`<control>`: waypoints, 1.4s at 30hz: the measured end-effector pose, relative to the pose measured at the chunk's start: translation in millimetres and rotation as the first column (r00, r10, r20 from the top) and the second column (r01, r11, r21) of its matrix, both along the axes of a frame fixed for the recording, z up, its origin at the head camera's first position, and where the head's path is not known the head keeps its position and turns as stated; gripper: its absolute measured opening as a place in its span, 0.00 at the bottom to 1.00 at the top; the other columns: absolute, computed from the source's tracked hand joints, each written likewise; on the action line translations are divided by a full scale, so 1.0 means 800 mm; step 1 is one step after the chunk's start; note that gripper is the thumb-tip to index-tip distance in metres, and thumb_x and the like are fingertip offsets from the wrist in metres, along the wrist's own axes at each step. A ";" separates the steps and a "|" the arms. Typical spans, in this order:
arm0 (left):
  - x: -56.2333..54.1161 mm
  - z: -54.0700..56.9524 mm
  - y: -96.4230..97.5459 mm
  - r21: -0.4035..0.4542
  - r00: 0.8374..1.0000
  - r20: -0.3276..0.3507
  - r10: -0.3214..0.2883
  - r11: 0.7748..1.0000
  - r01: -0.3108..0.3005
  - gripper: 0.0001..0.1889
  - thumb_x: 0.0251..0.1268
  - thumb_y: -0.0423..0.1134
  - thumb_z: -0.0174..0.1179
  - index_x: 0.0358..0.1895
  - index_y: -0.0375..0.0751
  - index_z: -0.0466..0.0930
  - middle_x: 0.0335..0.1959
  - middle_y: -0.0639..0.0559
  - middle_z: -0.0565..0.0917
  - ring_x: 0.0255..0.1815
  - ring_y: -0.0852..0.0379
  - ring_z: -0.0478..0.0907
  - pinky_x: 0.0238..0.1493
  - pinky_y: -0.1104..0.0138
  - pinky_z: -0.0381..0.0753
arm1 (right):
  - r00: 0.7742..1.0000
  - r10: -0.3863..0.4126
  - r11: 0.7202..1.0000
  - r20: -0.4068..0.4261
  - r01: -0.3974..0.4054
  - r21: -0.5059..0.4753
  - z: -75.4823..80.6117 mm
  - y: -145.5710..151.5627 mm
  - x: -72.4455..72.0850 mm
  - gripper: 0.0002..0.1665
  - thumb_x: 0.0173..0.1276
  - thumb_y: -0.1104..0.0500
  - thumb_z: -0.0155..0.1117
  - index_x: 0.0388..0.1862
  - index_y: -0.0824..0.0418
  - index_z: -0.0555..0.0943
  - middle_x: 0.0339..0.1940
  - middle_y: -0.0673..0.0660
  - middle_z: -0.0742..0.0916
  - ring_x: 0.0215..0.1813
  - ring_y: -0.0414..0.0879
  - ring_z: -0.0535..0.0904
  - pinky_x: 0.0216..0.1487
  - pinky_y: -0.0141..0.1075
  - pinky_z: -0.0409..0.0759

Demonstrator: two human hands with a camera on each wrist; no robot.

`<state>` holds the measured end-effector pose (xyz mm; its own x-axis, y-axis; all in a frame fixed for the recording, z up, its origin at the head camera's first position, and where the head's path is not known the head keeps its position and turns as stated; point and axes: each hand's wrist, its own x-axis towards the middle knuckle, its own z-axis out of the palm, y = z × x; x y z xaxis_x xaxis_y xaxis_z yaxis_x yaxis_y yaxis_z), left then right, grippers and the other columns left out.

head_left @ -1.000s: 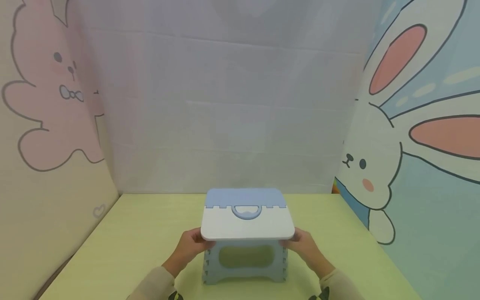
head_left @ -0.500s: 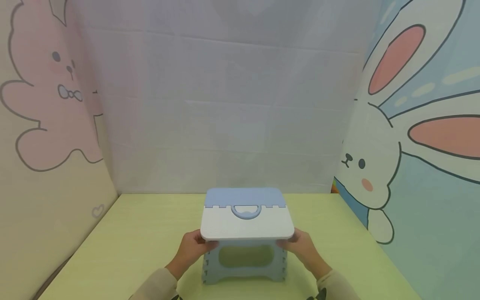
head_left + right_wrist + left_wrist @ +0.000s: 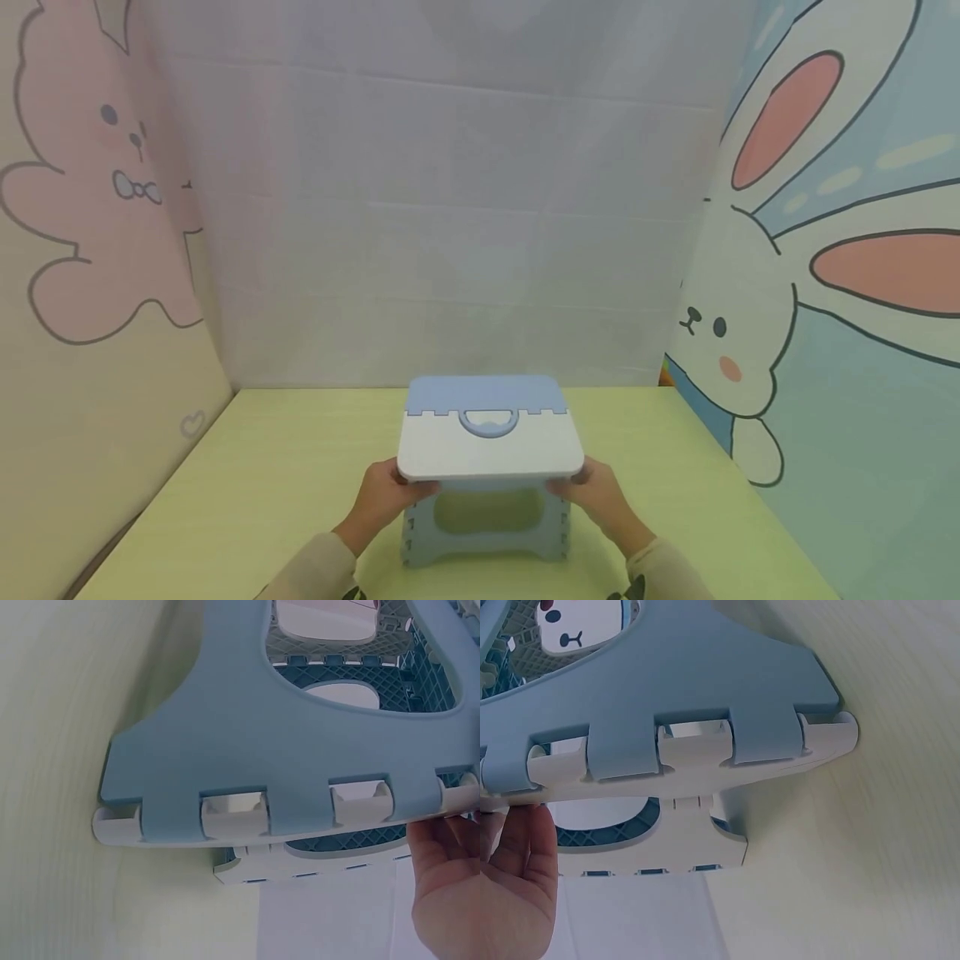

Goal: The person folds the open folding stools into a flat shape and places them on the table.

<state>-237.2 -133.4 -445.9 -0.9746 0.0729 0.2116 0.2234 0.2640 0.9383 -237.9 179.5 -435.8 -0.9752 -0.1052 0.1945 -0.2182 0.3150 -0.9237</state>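
A folding step stool (image 3: 491, 450) stands unfolded on the table, its top half blue and half white with a blue carrying handle in the middle. At the left side of the top, my left hand (image 3: 381, 498) grips the edge, thumb along the front and fingers behind the leg. My right hand (image 3: 600, 498) holds the opposite side in the same way. In the left wrist view the fingers (image 3: 526, 847) reach the white side panel beneath the blue hinged leg. The right wrist view shows the fingers (image 3: 439, 851) at the other side panel.
The pale yellow-green table (image 3: 300, 433) extends on all sides of the stool. A whitish cloth backdrop (image 3: 465, 233) rises behind it. Panels with a printed pink bear-like figure (image 3: 112, 208) and a white rabbit (image 3: 735, 333) flank the table.
The head view has shifted very slightly. Both thumbs sit a little further inward under the front edge of the stool's top; the stool itself has stayed in place.
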 end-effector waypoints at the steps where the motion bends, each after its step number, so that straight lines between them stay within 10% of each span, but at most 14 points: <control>1: 0.000 0.000 0.000 0.004 1.000 -0.002 -0.004 1.000 0.004 0.17 0.48 0.30 0.73 0.41 0.25 0.82 0.32 0.40 0.86 0.28 0.57 0.80 0.28 0.66 0.80 | 1.000 0.000 1.000 -0.005 0.000 -0.006 0.000 -0.001 0.000 0.30 0.54 0.64 0.72 0.54 0.76 0.76 0.51 0.70 0.83 0.53 0.62 0.79 0.53 0.49 0.78; 33: 0.001 -0.003 -0.001 -0.037 1.000 -0.015 0.004 0.999 -0.005 0.18 0.47 0.32 0.73 0.41 0.24 0.82 0.36 0.36 0.86 0.32 0.53 0.81 0.30 0.66 0.81 | 0.998 -0.057 0.997 0.000 0.057 -0.054 -0.009 -0.009 0.000 0.28 0.53 0.65 0.72 0.52 0.75 0.77 0.50 0.69 0.84 0.52 0.61 0.80 0.50 0.47 0.80; 42: -0.003 0.004 -0.007 -0.020 0.997 0.023 -0.080 0.997 0.081 0.22 0.52 0.33 0.71 0.47 0.22 0.79 0.42 0.35 0.85 0.38 0.53 0.82 0.37 0.63 0.82 | 0.999 -0.051 0.996 0.006 0.052 -0.068 -0.006 -0.006 -0.002 0.28 0.52 0.65 0.72 0.52 0.76 0.77 0.48 0.68 0.84 0.49 0.59 0.81 0.48 0.45 0.81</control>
<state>-239.3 -138.9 -443.1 -0.9699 0.1554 0.1873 0.2237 0.2653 0.9379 -239.2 174.7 -440.4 -0.9798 -0.0414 0.1957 -0.1996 0.2621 -0.9442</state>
